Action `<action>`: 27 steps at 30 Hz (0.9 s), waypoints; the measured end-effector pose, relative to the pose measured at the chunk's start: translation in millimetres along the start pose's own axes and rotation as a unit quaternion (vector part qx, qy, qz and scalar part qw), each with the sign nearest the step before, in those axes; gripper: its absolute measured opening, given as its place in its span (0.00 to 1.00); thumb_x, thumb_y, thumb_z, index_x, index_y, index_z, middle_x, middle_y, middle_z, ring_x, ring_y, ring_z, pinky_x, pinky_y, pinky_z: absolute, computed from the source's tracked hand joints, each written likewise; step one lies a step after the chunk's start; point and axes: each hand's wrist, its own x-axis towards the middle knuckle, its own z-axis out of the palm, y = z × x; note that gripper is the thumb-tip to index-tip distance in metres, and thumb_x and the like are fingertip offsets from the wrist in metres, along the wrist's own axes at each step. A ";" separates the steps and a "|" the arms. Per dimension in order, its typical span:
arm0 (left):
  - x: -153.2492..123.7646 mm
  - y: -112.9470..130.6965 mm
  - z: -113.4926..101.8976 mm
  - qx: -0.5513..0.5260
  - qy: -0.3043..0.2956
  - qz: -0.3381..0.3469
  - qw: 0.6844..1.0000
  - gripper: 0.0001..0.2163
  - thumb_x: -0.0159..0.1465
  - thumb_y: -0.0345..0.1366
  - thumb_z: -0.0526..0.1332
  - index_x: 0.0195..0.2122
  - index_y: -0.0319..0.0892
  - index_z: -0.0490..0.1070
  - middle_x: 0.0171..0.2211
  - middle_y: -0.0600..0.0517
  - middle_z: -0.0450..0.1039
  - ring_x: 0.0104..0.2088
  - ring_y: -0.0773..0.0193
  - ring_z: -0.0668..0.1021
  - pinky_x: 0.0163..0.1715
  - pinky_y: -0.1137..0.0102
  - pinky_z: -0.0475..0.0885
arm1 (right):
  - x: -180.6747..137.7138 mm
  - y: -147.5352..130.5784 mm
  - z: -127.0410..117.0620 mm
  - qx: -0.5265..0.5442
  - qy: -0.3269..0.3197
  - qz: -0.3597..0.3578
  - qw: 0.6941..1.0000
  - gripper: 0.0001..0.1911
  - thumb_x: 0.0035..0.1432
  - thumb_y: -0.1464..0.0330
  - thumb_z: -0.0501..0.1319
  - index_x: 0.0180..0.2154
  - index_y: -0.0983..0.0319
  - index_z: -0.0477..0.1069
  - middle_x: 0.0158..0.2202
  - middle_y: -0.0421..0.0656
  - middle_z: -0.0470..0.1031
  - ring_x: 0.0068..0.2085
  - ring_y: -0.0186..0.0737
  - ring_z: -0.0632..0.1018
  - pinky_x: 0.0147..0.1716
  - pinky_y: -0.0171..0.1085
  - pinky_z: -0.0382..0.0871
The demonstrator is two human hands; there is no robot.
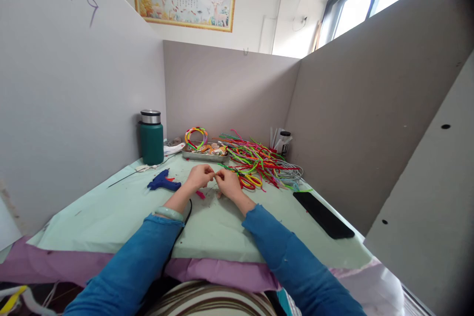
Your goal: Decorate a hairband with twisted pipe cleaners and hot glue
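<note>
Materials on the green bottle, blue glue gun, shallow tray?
Green bottle: probably coated metal, smooth satin body, with a shiny silver collar. Blue glue gun: likely molded plastic, evenly coloured, fairly matte. Shallow tray: looks like bare metal, grey with a dull sheen; plastic not ruled out.

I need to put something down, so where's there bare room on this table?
Two largely bare patches: front left, between the blue glue gun and the table's front edge; and right, between the right sleeve and the black slab. The back is crowded with colourful pipe cleaners and a metal tray.
</note>
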 end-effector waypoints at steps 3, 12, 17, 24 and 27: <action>0.7 -0.3 -0.1 0.003 0.006 -0.005 1.000 0.05 0.56 0.33 0.58 0.30 0.38 0.71 0.24 0.53 0.74 0.13 0.75 0.67 0.15 0.78 0.60 | 0.1 -0.2 0.3 0.006 0.002 0.004 1.000 0.09 0.57 0.66 0.55 0.32 0.60 0.73 0.25 0.38 0.74 0.27 0.33 0.74 0.27 0.30 0.59; -2.4 1.7 -2.2 0.001 0.008 0.003 1.000 0.05 0.55 0.33 0.58 0.28 0.38 0.71 0.23 0.54 0.74 0.13 0.75 0.67 0.15 0.79 0.61 | 0.0 2.0 0.8 0.033 -0.022 0.012 0.999 0.10 0.59 0.65 0.54 0.34 0.60 0.73 0.24 0.37 0.74 0.22 0.31 0.74 0.25 0.29 0.60; -2.5 1.5 -2.7 -0.001 0.012 0.004 1.000 0.06 0.54 0.33 0.58 0.28 0.38 0.72 0.23 0.53 0.75 0.13 0.75 0.67 0.16 0.78 0.62 | -0.6 1.1 0.5 0.031 -0.012 0.008 0.999 0.10 0.58 0.65 0.55 0.32 0.61 0.73 0.24 0.38 0.74 0.23 0.30 0.74 0.26 0.29 0.60; -2.8 1.8 -2.5 -0.010 -0.004 0.001 1.000 0.07 0.55 0.33 0.58 0.28 0.38 0.74 0.23 0.52 0.76 0.13 0.75 0.67 0.16 0.78 0.62 | -1.0 1.1 -0.3 0.023 -0.022 0.021 0.999 0.10 0.59 0.66 0.54 0.33 0.60 0.73 0.25 0.38 0.74 0.22 0.31 0.74 0.25 0.29 0.59; -2.2 1.7 -1.8 -0.014 -0.010 0.002 1.000 0.07 0.55 0.33 0.57 0.29 0.38 0.74 0.25 0.52 0.76 0.13 0.75 0.68 0.16 0.78 0.62 | -0.5 1.5 -0.1 0.006 -0.006 0.022 1.000 0.09 0.57 0.66 0.55 0.31 0.60 0.72 0.26 0.39 0.74 0.25 0.32 0.75 0.25 0.29 0.59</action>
